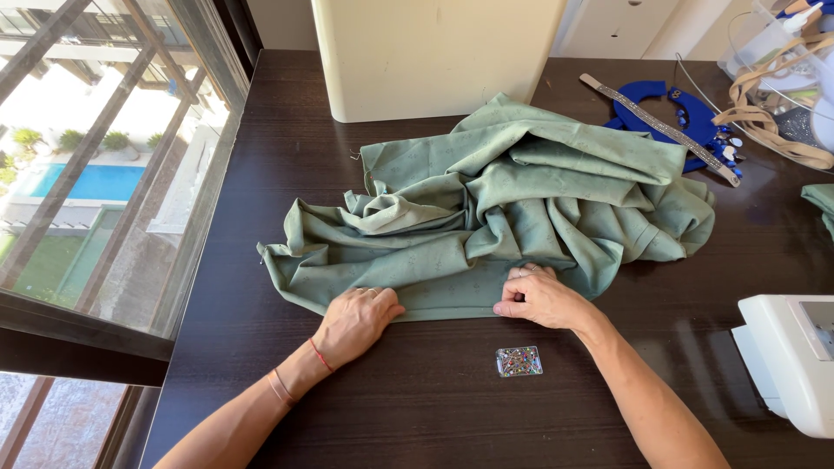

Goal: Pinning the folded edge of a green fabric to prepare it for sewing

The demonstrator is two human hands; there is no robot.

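Note:
A large piece of sage-green patterned fabric [521,200] lies bunched on the dark wooden table [417,408]. My left hand [354,321] rests palm down on the fabric's folded near edge, fingers curled onto the cloth. My right hand [540,298] pinches the same folded edge a little to the right, fingers closed on the fabric. A small clear box of coloured-head pins [519,361] sits on the table just below my right hand.
A cream sewing machine body [434,56] stands behind the fabric. A white machine [795,356] sits at the right edge. Blue curved rulers, a studded strip [669,122] and beige straps [773,104] lie at back right. A large window [95,174] runs along the left.

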